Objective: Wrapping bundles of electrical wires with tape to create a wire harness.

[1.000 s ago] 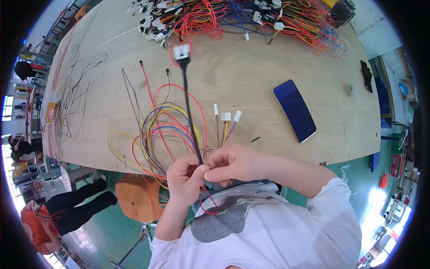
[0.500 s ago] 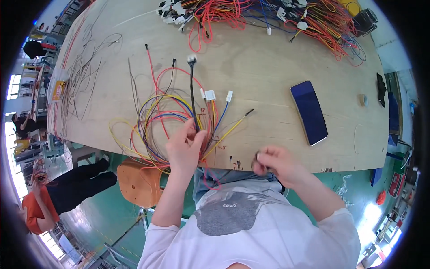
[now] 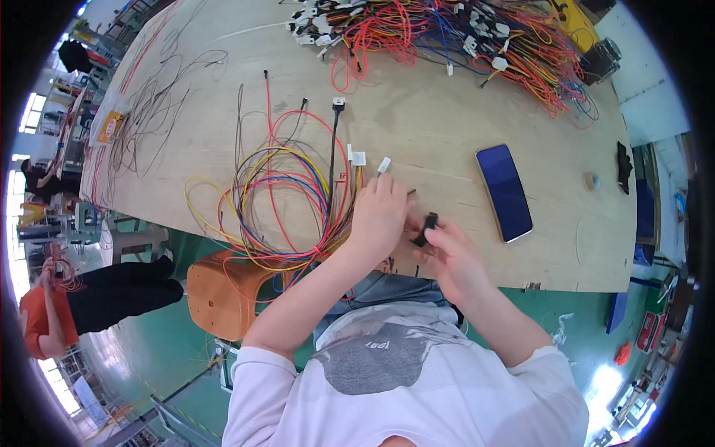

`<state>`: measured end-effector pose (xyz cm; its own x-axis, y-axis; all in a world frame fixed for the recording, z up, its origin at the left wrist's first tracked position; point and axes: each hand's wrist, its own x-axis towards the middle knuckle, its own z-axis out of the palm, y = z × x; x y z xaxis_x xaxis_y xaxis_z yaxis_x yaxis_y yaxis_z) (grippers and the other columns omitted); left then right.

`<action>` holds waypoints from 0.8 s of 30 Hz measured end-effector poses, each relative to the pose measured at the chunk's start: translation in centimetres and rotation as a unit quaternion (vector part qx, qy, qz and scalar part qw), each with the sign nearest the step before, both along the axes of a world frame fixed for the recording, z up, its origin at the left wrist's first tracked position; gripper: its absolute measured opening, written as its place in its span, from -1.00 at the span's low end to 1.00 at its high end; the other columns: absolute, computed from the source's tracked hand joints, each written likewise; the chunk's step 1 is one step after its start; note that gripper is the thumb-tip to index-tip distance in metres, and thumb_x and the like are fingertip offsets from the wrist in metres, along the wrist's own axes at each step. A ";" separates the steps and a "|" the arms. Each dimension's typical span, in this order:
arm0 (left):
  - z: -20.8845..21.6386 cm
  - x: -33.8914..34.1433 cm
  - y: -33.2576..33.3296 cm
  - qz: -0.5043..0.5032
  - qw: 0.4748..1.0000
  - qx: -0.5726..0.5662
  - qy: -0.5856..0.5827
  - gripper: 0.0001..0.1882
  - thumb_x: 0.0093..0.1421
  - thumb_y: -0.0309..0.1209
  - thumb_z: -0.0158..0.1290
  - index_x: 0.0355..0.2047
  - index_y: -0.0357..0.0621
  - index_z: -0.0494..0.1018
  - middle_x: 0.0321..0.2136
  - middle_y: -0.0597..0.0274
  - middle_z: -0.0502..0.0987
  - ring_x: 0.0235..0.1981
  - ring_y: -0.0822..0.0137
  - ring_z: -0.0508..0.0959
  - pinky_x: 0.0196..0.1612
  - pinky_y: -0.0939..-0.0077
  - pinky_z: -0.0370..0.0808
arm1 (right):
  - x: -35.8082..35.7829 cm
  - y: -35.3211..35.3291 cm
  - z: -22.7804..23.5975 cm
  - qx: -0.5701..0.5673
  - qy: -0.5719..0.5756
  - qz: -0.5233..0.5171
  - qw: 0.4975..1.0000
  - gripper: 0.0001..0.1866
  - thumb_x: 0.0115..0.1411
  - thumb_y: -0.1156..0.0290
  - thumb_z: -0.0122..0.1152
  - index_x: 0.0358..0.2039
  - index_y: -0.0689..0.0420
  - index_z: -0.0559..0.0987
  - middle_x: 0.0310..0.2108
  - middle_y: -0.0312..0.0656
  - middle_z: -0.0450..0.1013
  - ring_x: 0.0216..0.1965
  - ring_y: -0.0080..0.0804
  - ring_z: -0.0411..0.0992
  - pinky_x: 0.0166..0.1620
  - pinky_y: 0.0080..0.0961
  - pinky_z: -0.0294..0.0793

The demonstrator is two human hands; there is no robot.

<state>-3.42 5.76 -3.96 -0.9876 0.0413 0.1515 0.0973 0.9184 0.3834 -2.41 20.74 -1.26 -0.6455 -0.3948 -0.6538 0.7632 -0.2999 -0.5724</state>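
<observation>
My right hand is closed around a small black ring-like piece, perhaps a roll of tape, above the table's front edge. Close beside it, my left hand is bent with its fingers curled down toward the black piece; its fingertips are blurred and what they pinch is hidden. A coiled wire bundle of red, yellow, blue and black wires lies left of my left hand. From the bundle a black cable with a white-tipped connector points away from me. White connectors lie just beyond my left hand.
A big heap of wires with white connectors covers the far side. At right lie a phone and a small tape roll. Loose thin wires spread at far left. An orange stool stands below the front edge; another person stands left.
My left hand has left the black cable and moved right, beside my right hand. My right hand has risen slightly, and the black piece in it shows more plainly.
</observation>
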 end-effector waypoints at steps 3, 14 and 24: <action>0.6 0.1 -0.3 -0.025 0.997 0.048 -0.049 -0.82 -0.11 -0.45 0.06 -0.46 -0.19 0.33 -0.44 0.11 0.30 -0.34 0.12 0.34 -0.30 0.36 0.31 | 0.5 0.6 0.6 0.032 0.057 -0.021 0.998 -0.64 0.04 0.54 0.01 -0.10 0.14 0.26 -0.15 -0.25 0.35 -0.21 -0.58 0.30 -0.19 -0.61 0.30; 9.4 11.0 -6.2 0.244 0.846 0.466 0.090 -0.87 -0.02 -0.68 -0.03 -0.41 -0.30 0.32 -0.45 0.23 0.44 -0.42 0.53 0.47 -0.37 0.70 0.44 | -0.9 -11.0 3.6 -0.095 0.463 0.264 0.841 -0.68 -0.01 0.51 0.13 -0.20 0.26 0.36 -0.31 -0.23 0.39 -0.29 -0.59 0.35 -0.22 -0.60 0.35; 6.6 15.9 -9.4 0.326 0.730 0.595 0.080 -0.82 0.06 -0.66 -0.08 -0.29 -0.31 0.25 -0.38 0.06 0.47 -0.36 0.37 0.51 -0.32 0.60 0.48 | 0.3 -14.1 2.5 -0.010 0.469 0.422 0.776 -0.78 -0.07 0.56 0.15 -0.33 0.24 0.44 -0.49 -0.26 0.39 -0.46 -0.62 0.34 -0.38 -0.68 0.33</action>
